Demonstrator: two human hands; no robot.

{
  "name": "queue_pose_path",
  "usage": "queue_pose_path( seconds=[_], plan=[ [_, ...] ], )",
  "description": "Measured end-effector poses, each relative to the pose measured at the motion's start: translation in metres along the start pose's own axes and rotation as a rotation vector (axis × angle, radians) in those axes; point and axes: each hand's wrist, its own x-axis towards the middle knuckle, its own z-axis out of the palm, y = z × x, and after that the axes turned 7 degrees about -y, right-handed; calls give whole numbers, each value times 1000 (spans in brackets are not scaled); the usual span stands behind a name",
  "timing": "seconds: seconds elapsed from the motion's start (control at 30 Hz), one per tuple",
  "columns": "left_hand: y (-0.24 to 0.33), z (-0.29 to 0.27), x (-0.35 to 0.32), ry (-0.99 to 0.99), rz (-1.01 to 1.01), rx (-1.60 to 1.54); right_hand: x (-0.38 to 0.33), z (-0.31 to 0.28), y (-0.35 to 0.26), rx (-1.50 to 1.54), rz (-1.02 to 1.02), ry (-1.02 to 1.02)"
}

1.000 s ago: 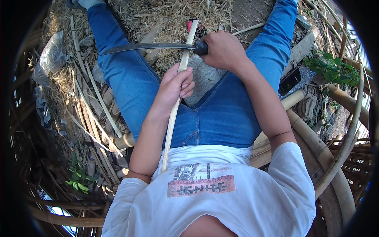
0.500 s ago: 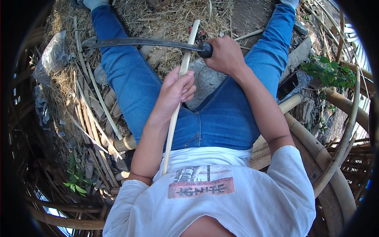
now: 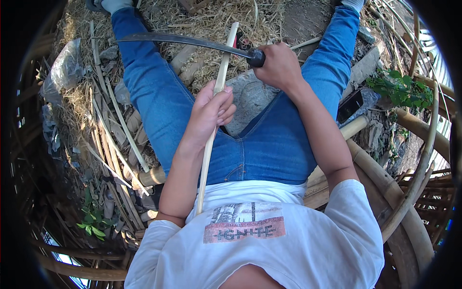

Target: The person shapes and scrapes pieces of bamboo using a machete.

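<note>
My left hand [image 3: 210,110] is closed around a pale split-bamboo strip [image 3: 206,168] that slants up from my shirt front, past my lap, to a free end between my knees. In my right hand [image 3: 280,66] is the dark handle of a long, slightly curved machete [image 3: 187,40], gripped between my thighs. Its blade points left and lies across the upper part of the strip, above my left hand. The far tip of the blade is over my left shin. Whether the edge bites into the bamboo cannot be made out.
A large grey stone [image 3: 250,96] sits between my thighs. Straw-like shavings [image 3: 192,19] cover the ground ahead. On the left are loose bamboo strips [image 3: 122,125] and a clear plastic bag [image 3: 65,70]. Bamboo poles [image 3: 380,176], a dark flat object [image 3: 350,107] and a leafy plant [image 3: 402,89] are at the right.
The machete has shifted a little to the right, and its blade tip has risen in view. The strip's upper end has moved slightly left, along with my left hand.
</note>
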Motion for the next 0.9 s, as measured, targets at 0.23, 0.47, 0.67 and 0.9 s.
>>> queue_pose_path(
  seconds=[0.23, 0.47, 0.67, 0.9],
  plan=[
    [4, -1, -1, 27, 2, -17, -3, 2, -14, -29, -99, -94],
    [2, 1, 0, -31, 4, -118, 6, 2, 8, 12, 51, 58],
    [2, 2, 1, -47, -5, -130, 0, 4, 3, 132, -33, 0],
    [-2, -8, 2, -12, -21, -77, -1, 6, -9, -64, -170, -63]
  ],
)
